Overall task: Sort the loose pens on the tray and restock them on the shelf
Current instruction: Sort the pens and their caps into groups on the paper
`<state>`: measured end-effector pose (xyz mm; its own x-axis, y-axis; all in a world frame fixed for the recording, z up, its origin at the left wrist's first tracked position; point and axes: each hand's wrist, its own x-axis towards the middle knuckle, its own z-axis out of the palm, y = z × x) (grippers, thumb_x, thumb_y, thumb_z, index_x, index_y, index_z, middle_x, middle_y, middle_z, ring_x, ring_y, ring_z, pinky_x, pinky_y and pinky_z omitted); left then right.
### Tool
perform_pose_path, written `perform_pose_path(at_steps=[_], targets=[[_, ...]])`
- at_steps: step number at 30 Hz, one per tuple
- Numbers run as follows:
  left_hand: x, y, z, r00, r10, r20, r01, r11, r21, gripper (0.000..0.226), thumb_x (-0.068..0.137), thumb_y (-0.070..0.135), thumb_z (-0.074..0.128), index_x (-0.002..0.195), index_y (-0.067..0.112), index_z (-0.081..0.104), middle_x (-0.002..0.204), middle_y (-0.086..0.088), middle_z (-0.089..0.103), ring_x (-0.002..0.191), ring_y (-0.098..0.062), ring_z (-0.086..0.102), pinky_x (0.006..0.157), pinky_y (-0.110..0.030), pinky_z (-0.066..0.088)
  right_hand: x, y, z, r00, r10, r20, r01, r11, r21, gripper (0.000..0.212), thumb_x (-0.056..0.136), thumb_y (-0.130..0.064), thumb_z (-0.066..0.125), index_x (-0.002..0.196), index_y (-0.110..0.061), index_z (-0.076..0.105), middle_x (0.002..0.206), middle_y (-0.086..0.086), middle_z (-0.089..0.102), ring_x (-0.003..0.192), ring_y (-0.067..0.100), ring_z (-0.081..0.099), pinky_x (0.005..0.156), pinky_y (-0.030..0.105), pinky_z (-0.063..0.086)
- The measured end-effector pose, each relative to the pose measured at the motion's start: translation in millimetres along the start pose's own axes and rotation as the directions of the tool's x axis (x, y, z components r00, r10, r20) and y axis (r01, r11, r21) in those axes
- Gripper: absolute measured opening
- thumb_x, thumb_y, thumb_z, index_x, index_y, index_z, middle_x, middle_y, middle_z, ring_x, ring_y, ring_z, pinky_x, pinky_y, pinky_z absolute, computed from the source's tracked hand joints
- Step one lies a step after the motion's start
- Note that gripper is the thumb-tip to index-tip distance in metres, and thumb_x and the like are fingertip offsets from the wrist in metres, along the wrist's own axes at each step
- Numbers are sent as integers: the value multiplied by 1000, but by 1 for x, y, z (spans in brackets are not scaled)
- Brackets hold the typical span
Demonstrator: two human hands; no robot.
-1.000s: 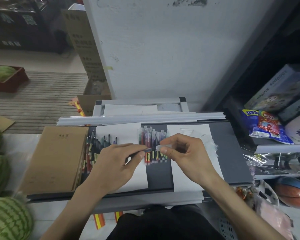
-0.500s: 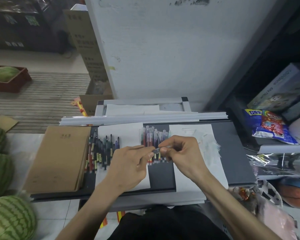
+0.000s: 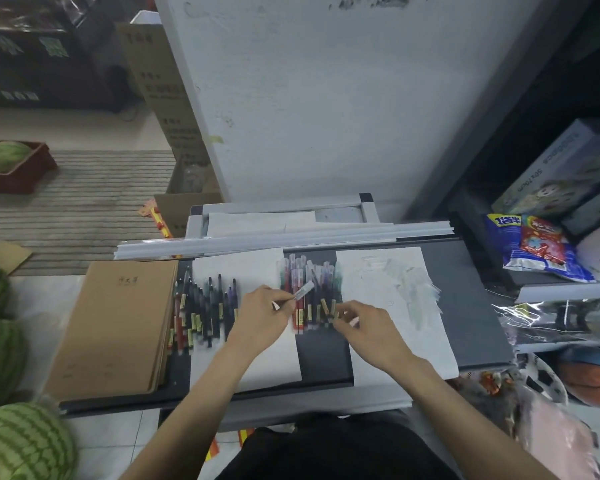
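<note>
A dark grey tray [image 3: 475,306] lies in front of me. On it are two groups of pens: uncapped dark pens [image 3: 205,306] on the left and capped pens with clear caps [image 3: 312,285] in the middle. My left hand [image 3: 260,317] pinches a capped pen [image 3: 302,292] that points up and right over the capped group. My right hand [image 3: 364,327] has its fingertips on the lower ends of the capped pens; whether it pinches one I cannot tell. A heap of loose clear caps [image 3: 413,289] lies on white paper [image 3: 395,355] to the right.
A stack of brown notebooks [image 3: 115,327] fills the tray's left end. Long white strips [image 3: 284,237] lie along its far edge. Watermelons [image 3: 14,445] sit on the floor at left. Shelves at right hold a snack bag [image 3: 534,247], boxes and a basketball [image 3: 593,379].
Earlier both hands met at one pen, the right hand pushing a clear cap onto it. Now the left hand alone holds the capped pen, and the right hand has dropped to the capped pens.
</note>
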<state>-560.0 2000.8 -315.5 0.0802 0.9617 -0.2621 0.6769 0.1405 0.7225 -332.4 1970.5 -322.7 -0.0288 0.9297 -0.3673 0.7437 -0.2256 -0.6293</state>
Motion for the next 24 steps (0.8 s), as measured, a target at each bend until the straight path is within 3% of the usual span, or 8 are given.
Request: perform_pose_path(at_steps=[5, 7, 9, 12, 15, 18, 20, 24], targets=[[28, -6, 11, 995, -101, -5, 100, 994, -51, 25, 95, 21, 69, 73, 10, 76, 72, -5, 74, 76, -24, 70, 77, -34, 55, -3, 44, -2, 998, 27, -60, -45, 941, -334, 33, 100, -29, 53, 132, -29, 60, 122, -11, 66, 111, 12, 61, 88, 31, 52], [38, -3, 18, 993, -120, -16, 119, 993, -13, 36, 94, 21, 68, 60, 11, 66, 53, 0, 60, 57, -17, 58, 61, -29, 45, -2, 59, -4, 994, 9, -105, -51, 916, -399, 35, 98, -22, 52, 132, -27, 61, 126, -10, 63, 116, 13, 59, 87, 32, 54], [49, 0, 24, 991, -130, -38, 130, 992, 0, 39, 92, 20, 69, 56, 9, 61, 49, 0, 53, 52, -16, 51, 58, -27, 38, 0, 71, -5, 988, -14, -152, -56, 893, -447, 35, 95, -18, 55, 127, -26, 63, 125, -9, 62, 114, 14, 59, 84, 33, 55], [61, 2, 35, 989, -140, -53, 142, 989, 32, 34, 88, 20, 71, 59, 8, 62, 62, -11, 65, 59, -22, 57, 59, -28, 41, 5, 81, -6, 984, -20, -179, -71, 869, -489, 34, 91, -16, 59, 124, -21, 66, 126, -4, 61, 112, 21, 59, 85, 35, 54], [66, 2, 42, 987, -142, -79, 150, 984, 97, 39, 87, 20, 73, 56, 16, 49, 59, -1, 54, 59, -21, 53, 51, -26, 32, 12, 85, -7, 984, 14, -178, -103, 860, -500, 37, 94, -11, 56, 129, -19, 62, 127, -2, 59, 114, 22, 55, 88, 35, 51], [66, 1, 44, 977, -184, -110, 193, 978, 83, 24, 88, 27, 76, 72, 20, 59, 68, 5, 61, 69, -21, 58, 59, -27, 38, 17, 88, -8, 986, 39, -161, -113, 869, -482, 42, 93, 1, 51, 129, -18, 60, 125, -2, 58, 114, 21, 52, 76, 30, 48], [66, -2, 46, 975, -191, -113, 200, 978, 66, 20, 88, 31, 77, 77, 21, 63, 70, 7, 62, 72, -21, 61, 56, -26, 35, 19, 90, -9, 989, 49, -143, -109, 885, -453, 43, 92, 6, 52, 128, -15, 61, 124, 0, 58, 113, 21, 55, 72, 29, 46], [62, -4, 46, 976, -188, -114, 190, 982, 11, 20, 90, 37, 78, 91, 19, 70, 80, 8, 64, 78, -18, 62, 65, -27, 40, 21, 96, -12, 988, 63, -139, -113, 913, -392, 50, 83, 15, 54, 126, -9, 65, 120, 5, 59, 105, 24, 63, 81, 33, 55]])
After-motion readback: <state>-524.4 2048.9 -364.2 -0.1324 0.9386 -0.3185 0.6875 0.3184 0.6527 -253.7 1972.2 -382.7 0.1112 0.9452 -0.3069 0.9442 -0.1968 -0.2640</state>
